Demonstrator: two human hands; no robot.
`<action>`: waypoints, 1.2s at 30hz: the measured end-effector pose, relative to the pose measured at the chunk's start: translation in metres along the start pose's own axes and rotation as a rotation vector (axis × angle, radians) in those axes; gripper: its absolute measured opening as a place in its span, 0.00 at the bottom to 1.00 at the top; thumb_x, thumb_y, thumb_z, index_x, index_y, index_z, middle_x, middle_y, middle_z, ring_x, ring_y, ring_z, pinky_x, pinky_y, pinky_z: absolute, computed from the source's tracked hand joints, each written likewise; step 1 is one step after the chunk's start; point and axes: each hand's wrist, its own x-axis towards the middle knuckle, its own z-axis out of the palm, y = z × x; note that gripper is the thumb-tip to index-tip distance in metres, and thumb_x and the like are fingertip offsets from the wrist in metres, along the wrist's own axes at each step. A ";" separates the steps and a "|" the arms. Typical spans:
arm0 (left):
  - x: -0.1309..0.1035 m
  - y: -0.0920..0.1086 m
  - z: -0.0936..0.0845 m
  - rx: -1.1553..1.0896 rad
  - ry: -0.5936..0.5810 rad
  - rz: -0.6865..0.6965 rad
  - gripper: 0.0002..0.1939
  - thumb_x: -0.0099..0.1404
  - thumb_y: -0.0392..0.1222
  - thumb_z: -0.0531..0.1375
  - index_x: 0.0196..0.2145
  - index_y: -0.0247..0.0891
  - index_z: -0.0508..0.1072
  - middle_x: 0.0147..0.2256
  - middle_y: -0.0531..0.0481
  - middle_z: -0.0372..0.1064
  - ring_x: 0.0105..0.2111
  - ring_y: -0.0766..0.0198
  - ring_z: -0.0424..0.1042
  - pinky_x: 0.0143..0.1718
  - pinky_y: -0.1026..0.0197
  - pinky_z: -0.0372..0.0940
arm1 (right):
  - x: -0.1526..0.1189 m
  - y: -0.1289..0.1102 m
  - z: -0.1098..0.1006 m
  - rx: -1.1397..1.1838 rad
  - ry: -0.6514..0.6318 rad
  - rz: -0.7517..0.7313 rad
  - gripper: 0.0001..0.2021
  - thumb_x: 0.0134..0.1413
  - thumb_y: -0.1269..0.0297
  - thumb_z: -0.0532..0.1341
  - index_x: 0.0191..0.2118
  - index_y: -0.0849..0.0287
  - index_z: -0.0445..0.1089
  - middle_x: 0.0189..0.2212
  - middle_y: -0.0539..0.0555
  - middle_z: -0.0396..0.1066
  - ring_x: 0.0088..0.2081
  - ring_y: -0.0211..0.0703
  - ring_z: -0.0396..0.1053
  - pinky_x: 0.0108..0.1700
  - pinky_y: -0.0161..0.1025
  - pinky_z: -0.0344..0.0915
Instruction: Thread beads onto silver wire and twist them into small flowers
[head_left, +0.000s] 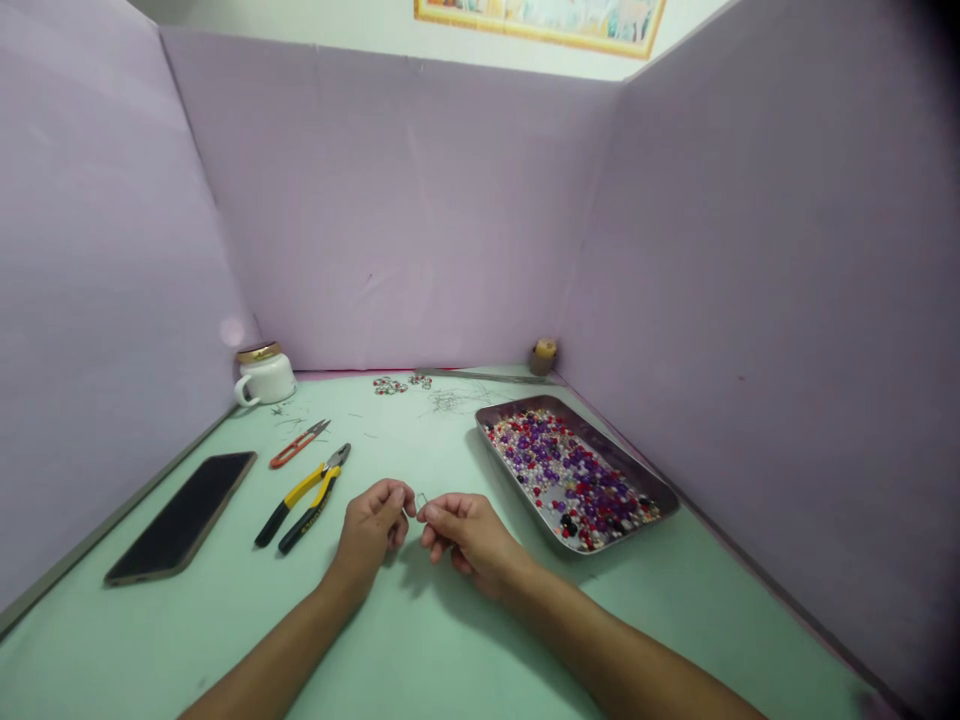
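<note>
Both of my hands are raised a little over the green table, fingertips nearly meeting. A small bent piece of thin wire shows between them. My right hand pinches the wire between thumb and forefinger. On the other side my left hand has its thumb and forefinger pressed together at the wire's left side; whatever it grips there is too small to make out. To the right lies a metal tray of purple, red, white and black beads.
On the left lie yellow-black pliers, red-handled snips and a phone. Farther back are a white mug, finished-looking beaded rings, loose wires and a small yellow-topped object. Purple panels enclose three sides.
</note>
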 end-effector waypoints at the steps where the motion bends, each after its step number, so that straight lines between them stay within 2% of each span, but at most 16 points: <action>1: 0.000 0.000 0.000 0.001 0.002 -0.002 0.12 0.55 0.47 0.54 0.22 0.36 0.64 0.11 0.58 0.57 0.12 0.74 0.52 0.13 0.71 0.46 | 0.000 0.000 0.000 -0.008 0.006 -0.003 0.13 0.39 0.58 0.62 0.28 0.65 0.67 0.18 0.50 0.66 0.15 0.29 0.61 0.10 0.25 0.40; 12: -0.003 0.000 0.001 0.014 -0.017 0.030 0.12 0.57 0.46 0.54 0.23 0.35 0.64 0.11 0.59 0.56 0.13 0.75 0.51 0.14 0.71 0.45 | 0.001 0.001 0.002 -0.078 0.026 -0.026 0.13 0.40 0.58 0.60 0.28 0.65 0.66 0.18 0.49 0.66 0.15 0.29 0.61 0.10 0.25 0.42; 18: -0.005 0.002 0.001 0.040 -0.035 0.069 0.11 0.57 0.45 0.54 0.24 0.35 0.65 0.12 0.59 0.57 0.14 0.74 0.52 0.16 0.70 0.48 | 0.002 0.000 0.001 -0.146 0.022 -0.034 0.12 0.42 0.58 0.59 0.27 0.65 0.66 0.17 0.49 0.66 0.14 0.29 0.59 0.11 0.26 0.43; 23: -0.006 0.002 0.001 0.169 -0.022 0.080 0.11 0.57 0.46 0.53 0.24 0.35 0.65 0.11 0.60 0.55 0.14 0.73 0.51 0.16 0.69 0.47 | 0.003 0.003 0.002 -0.217 0.013 -0.076 0.09 0.45 0.62 0.57 0.25 0.64 0.65 0.17 0.48 0.65 0.15 0.28 0.59 0.14 0.27 0.48; 30: -0.011 0.002 -0.001 0.419 -0.033 0.218 0.12 0.58 0.45 0.52 0.22 0.36 0.64 0.15 0.59 0.54 0.16 0.71 0.52 0.18 0.68 0.50 | -0.001 0.001 0.003 -0.246 0.102 -0.142 0.07 0.42 0.65 0.58 0.29 0.63 0.65 0.21 0.50 0.66 0.19 0.32 0.62 0.14 0.27 0.49; 36: -0.014 0.012 0.001 0.535 -0.036 0.309 0.11 0.58 0.44 0.51 0.23 0.37 0.65 0.16 0.57 0.56 0.17 0.69 0.55 0.20 0.67 0.52 | -0.002 -0.008 0.000 -0.117 0.055 -0.045 0.11 0.39 0.60 0.60 0.24 0.62 0.63 0.14 0.45 0.61 0.13 0.28 0.54 0.12 0.26 0.46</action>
